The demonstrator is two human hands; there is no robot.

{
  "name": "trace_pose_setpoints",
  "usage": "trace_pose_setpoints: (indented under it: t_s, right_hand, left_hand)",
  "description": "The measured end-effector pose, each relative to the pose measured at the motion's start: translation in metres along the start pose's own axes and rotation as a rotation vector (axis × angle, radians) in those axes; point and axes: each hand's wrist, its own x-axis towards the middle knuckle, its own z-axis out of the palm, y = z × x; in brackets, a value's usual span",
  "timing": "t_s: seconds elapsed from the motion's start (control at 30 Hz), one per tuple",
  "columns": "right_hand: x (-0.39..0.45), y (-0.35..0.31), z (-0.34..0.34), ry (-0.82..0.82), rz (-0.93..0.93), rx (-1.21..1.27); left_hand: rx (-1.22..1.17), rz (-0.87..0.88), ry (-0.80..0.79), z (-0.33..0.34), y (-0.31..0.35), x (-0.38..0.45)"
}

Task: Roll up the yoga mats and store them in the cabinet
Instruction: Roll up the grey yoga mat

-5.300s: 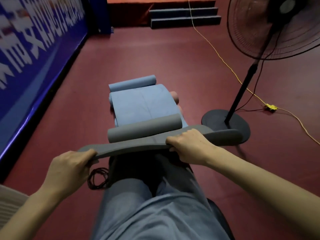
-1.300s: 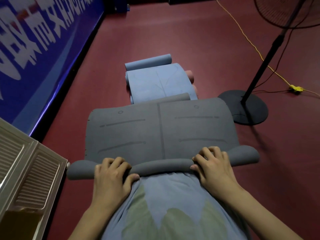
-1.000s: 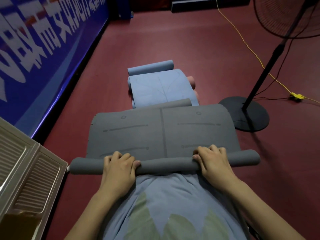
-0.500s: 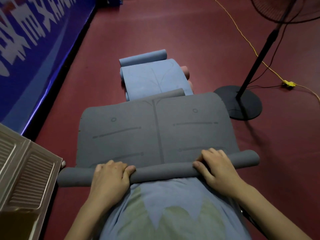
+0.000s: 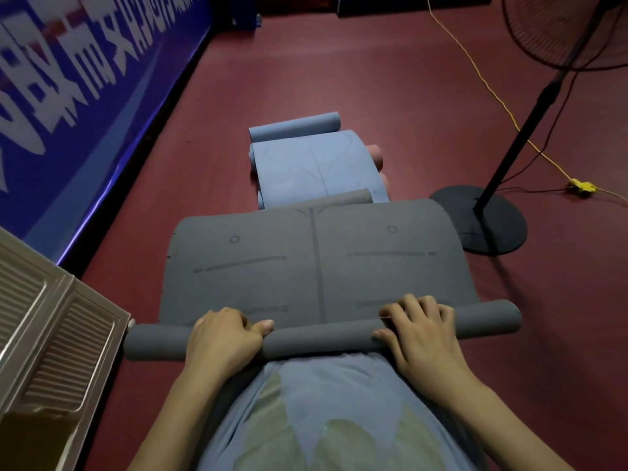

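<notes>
A grey yoga mat lies on the red floor in front of me, its near end wound into a thin roll. My left hand grips the roll left of centre. My right hand presses on it right of centre, fingers curled over the top. The mat's far end is also curled into a small roll. Beyond it lies a blue mat, flat in the middle with a rolled far end. A pink mat peeks out under the blue one. The beige cabinet's louvred door is at the lower left.
A standing fan's round black base and pole stand right of the mats. A yellow cable crosses the floor behind it. A blue banner wall runs along the left. My blue-trousered legs fill the bottom centre.
The roll under my hands has grown slightly thicker and travelled a little further up the grey mat. Earlier I held the grey mat's edge up off the floor.
</notes>
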Motion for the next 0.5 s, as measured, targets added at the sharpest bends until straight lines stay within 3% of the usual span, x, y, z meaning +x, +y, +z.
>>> trace_pose_setpoints:
  t_s: [0.17,0.27,0.5]
  right_hand:
    - [-0.010,-0.002,-0.009,-0.051,0.015,0.032]
    - [-0.006,-0.002,-0.011,-0.090,-0.002,-0.002]
    - [0.003,-0.001,-0.001,-0.026,-0.018,0.021]
  left_hand:
    - [-0.076,-0.050,-0.007,-0.003,-0.001,0.002]
    - [-0.190,-0.055,0.072,-0.001,0.001,0.004]
    - [-0.181,0.212,0.265,0.023,0.000,0.000]
